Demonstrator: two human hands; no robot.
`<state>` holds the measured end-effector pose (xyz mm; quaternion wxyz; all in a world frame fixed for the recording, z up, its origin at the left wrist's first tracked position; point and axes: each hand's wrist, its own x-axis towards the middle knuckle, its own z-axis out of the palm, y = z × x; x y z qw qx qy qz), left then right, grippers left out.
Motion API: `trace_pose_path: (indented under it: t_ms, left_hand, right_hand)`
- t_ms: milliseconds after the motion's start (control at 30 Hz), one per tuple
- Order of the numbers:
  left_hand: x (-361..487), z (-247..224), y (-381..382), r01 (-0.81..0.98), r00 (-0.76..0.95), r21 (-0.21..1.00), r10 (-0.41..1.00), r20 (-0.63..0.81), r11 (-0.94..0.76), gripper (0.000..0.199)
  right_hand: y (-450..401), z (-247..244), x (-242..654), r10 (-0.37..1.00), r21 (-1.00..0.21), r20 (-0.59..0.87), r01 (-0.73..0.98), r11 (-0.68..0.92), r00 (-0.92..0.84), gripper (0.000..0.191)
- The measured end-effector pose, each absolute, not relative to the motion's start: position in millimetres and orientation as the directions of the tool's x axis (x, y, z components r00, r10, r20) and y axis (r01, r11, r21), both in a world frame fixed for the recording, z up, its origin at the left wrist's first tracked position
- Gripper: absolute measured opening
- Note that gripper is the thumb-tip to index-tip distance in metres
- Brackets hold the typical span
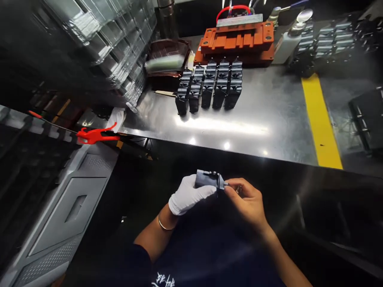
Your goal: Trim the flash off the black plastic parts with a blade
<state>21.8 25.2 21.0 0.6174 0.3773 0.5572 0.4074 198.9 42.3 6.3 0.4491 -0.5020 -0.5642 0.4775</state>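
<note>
My left hand point(191, 195), in a white glove, is closed around a small dark box-shaped part point(206, 180) with a ribbed side. The part is held in front of my body, below the table's front edge. Bare, my right hand point(247, 199) pinches at the part's right end, where a small thin piece point(226, 184) shows between thumb and forefinger. That piece is too small to name, and the curled fingers hide whatever else may be in the palm. On the metal table point(269, 119), several black parts point(209, 85) stand in rows.
Behind the rows sits an orange fixture point(236, 42). Clear plastic trays point(110, 48) are stacked at left, near a red air gun point(97, 134) and a grey crate point(72, 203). A white bottle point(287, 46) stands right of the fixture; yellow tape point(321, 119) crosses the table.
</note>
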Motion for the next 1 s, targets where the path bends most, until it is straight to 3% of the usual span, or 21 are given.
trace_pose_path:
  t_ms: [267,1000]
  left_hand:
    - [28,9,16,-0.011,-0.087,0.953,0.949,-0.303,0.303,0.031]
    - [32,10,12,0.120,-0.279,0.981,0.953,-0.116,0.154,0.037]
  right_hand:
    - [39,1,192,0.996,-0.996,-0.059,0.072,-0.055,-0.060,0.018]
    - [38,-3,188,0.988,-0.998,-0.062,-0.003,-0.063,-0.140,0.041]
